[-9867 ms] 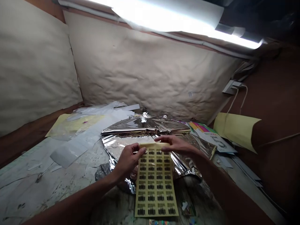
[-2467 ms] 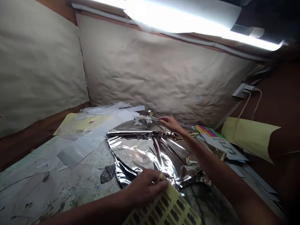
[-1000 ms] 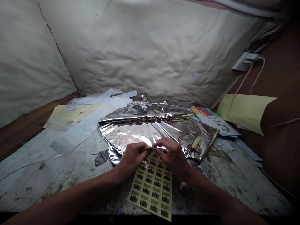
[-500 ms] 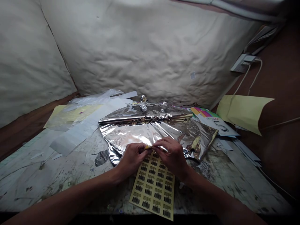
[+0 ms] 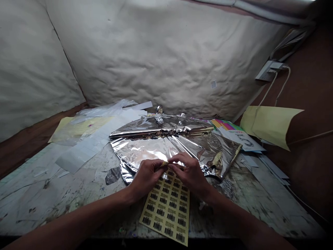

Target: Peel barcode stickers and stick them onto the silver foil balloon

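A yellow sheet of barcode stickers hangs down over the worktable's near edge. My left hand pinches the sheet's top edge between thumb and fingers. My right hand is closed on the same top edge just to the right, fingertips almost touching the left hand's. Behind both hands lies a flat, crumpled silver foil balloon, its knotted neck pointing at the back wall.
The worktable is stained and scuffed. White and yellow backing sheets are strewn at the back left. Coloured printed cards and a yellow paper lie at the right. A wall socket with white cables is upper right.
Earlier my right hand reached to the balloon's far edge, then came back to the sticker sheet. In the last second the sheet's lower end has swung slightly left; both hands stay pinched at its top.
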Tool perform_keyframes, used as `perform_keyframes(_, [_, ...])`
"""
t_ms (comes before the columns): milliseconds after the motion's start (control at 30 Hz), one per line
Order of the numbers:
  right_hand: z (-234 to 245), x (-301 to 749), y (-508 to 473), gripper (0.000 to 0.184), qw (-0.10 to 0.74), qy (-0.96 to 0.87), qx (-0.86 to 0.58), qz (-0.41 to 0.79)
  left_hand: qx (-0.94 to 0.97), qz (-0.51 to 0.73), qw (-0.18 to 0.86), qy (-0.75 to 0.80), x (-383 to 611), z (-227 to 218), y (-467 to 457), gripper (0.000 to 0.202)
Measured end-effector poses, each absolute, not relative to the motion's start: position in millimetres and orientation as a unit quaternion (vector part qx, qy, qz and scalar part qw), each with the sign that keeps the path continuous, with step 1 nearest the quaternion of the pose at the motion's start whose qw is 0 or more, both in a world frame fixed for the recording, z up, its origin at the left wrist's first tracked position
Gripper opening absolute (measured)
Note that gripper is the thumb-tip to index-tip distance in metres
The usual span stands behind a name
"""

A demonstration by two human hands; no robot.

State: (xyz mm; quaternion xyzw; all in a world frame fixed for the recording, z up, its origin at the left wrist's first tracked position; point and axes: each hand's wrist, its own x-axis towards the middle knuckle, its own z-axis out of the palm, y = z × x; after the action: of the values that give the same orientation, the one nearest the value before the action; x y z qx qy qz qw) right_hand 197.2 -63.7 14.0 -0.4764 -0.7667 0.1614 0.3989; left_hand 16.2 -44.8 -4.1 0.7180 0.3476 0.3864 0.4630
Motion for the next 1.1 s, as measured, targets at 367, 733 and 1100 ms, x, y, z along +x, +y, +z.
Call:
perform_keyframes(367, [10,209,-71,0.005,0.427,-0.763,-0.466,0.135,0.767,0.356,0.387,0.366,19,-3,-45,0.027])
perform_keyframes(733, [11,215,-69,0.014,0.466,-0.788,-0.402,0.019,0.639,0.251,0.654,0.318,18,-7,-38,0.046])
perform_keyframes(1100, [39,270,-43,0.019,0.301,-0.671,-0.439,0.517,0.593,0.009,0.782,0.19,5,12,-50,0.034])
